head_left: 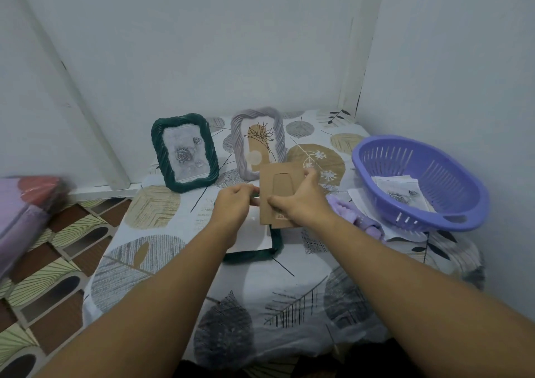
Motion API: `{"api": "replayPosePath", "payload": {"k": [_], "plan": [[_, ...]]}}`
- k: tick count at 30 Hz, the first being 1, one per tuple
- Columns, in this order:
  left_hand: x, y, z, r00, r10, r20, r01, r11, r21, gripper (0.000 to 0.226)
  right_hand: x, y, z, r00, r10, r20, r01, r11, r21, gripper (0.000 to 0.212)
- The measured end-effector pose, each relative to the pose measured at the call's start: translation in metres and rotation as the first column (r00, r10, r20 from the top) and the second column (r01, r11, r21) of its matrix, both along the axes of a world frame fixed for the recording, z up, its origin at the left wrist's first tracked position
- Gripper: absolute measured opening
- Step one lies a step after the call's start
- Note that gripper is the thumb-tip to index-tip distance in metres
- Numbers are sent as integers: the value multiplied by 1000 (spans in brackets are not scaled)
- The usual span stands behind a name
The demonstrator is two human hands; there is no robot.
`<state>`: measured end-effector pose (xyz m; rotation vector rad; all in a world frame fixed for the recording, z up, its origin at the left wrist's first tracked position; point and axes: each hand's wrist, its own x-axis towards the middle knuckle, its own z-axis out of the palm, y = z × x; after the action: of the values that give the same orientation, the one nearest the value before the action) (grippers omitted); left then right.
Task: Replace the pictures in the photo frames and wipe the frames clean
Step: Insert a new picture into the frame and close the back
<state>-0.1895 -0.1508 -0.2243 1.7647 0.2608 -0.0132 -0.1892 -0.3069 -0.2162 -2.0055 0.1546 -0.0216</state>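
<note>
My right hand (pixel 301 201) grips a brown cardboard frame backing (pixel 279 186) with a cut-out stand flap, held upright above the table. My left hand (pixel 234 206) pinches the backing's left edge. Beneath my hands a dark green frame (pixel 262 251) lies face down with a white sheet (pixel 254 237) on its back. Another dark green twisted frame (pixel 185 151) stands at the back left with a grey rose picture in it. A pale lilac twisted frame (pixel 257 143) stands beside it, with no picture in it and the tablecloth showing through.
A purple slotted basket (pixel 419 183) at the right holds printed pictures (pixel 402 192). A lilac cloth (pixel 356 215) lies between basket and hands. The table wears a leaf-patterned cover (pixel 162 264). Walls close in behind and right; a blurred pink bundle (pixel 26 212) sits at left.
</note>
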Motion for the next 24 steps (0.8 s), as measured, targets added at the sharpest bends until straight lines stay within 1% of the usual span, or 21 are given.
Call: {"api": "replayPosePath", "payload": {"k": [4,5,7,9,10,13,17,19,24], "plan": [[-4,23,-1,999,-22,39,21,999,25,11,0,11,-8,998,59,3,-59,996,68,96],[-5,29,-2,999,-16,43,14,999,34,10,0,14,-9,997,76,4,-76,992,99,91],[-7,40,-3,999,5,47,-8,998,63,11,1,18,-15,993,116,-12,-113,982,152,69],[-11,50,-5,997,24,67,-32,992,124,11,4,19,-24,988,151,-37,-143,977,160,50],[-14,54,-6,997,23,79,-36,985,167,11,4,20,-28,985,165,-46,-156,975,157,45],[-23,64,-14,996,7,89,-32,958,285,10,1,21,-38,980,197,-38,-189,971,146,47],[-28,70,-25,993,6,116,-48,931,362,9,-2,24,-43,975,223,-16,-222,975,31,50],[-29,71,-29,993,-1,119,-44,925,378,14,-3,25,-43,972,235,-20,-235,972,-6,51],[-27,73,-39,990,21,139,-72,923,377,15,-4,27,-42,972,236,11,-232,964,-128,52]]}}
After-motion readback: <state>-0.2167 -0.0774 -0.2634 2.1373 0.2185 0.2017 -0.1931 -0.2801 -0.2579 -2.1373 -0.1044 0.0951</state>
